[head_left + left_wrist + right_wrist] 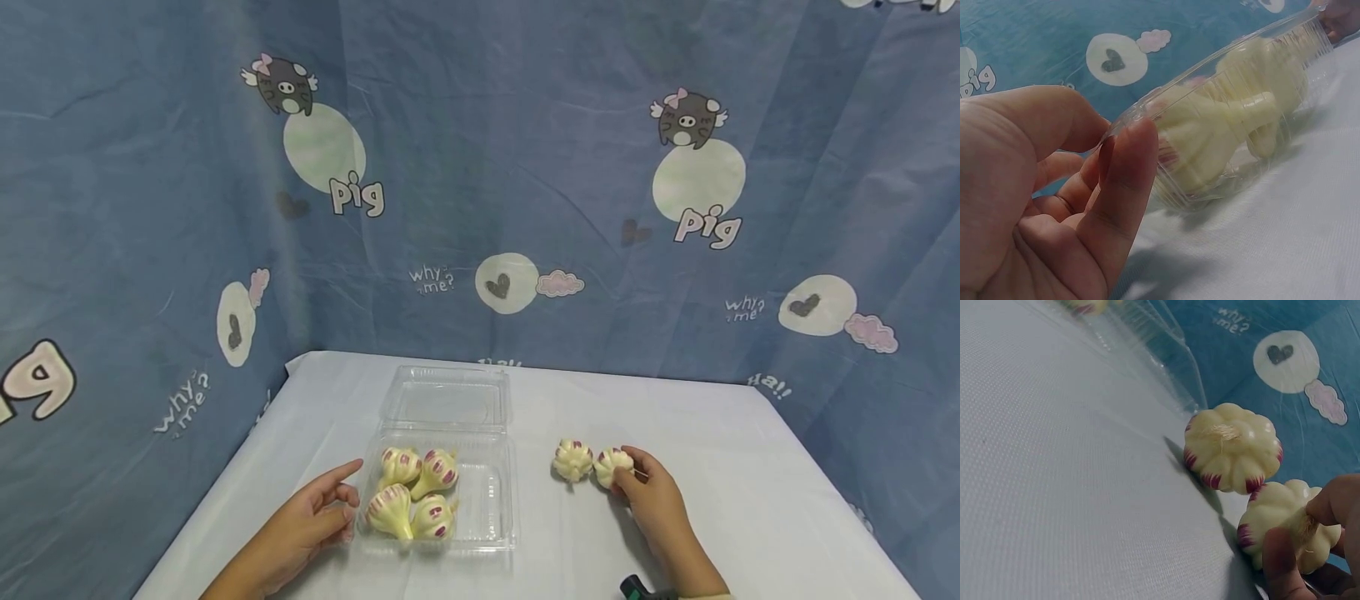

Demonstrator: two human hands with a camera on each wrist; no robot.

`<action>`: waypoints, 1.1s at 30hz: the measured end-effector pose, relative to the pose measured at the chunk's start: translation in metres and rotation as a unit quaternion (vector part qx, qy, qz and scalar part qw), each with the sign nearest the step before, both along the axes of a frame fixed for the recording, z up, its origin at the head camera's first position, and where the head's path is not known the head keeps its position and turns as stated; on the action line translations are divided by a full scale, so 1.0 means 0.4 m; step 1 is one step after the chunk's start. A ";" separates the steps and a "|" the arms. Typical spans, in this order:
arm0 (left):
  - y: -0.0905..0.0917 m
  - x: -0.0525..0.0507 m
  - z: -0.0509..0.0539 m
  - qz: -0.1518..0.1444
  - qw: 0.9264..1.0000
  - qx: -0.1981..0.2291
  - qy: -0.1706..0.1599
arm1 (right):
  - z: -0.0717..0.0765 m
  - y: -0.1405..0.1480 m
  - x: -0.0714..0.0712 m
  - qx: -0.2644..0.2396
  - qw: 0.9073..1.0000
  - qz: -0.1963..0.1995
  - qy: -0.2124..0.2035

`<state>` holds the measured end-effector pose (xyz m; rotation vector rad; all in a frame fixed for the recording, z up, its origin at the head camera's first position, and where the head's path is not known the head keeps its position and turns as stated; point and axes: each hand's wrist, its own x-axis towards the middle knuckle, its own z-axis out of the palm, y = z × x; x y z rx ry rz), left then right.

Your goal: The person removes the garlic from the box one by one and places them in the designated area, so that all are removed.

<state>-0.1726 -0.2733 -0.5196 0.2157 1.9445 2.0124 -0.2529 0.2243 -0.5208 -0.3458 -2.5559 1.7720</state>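
Observation:
In the head view my right hand pinches a garlic bulb between thumb and fingers, low over the white table. The right wrist view shows the thumb and a finger on its root end. Beside it, a second garlic bulb lies on the cloth, very close to the held one. My left hand is at the left edge of a clear plastic clamshell box, index finger stretched out, other fingers loosely bent. Whether it touches the rim is hard to tell. Several garlic bulbs fill the box's left half.
The box's hinged lid is laid back behind it. A white cloth covers the table. Blue printed curtains stand along the back and sides. A dark band shows at the right wrist.

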 end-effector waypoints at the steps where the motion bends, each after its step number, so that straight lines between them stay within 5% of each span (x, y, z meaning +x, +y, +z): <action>1: 0.000 0.000 0.001 0.001 1.000 0.000 0.000 | -0.001 0.001 -0.001 0.000 1.000 0.001 0.000; 33: 0.000 -0.002 -0.003 0.011 1.000 -0.010 -0.006 | 0.017 0.012 0.018 0.017 0.999 -0.028 -0.001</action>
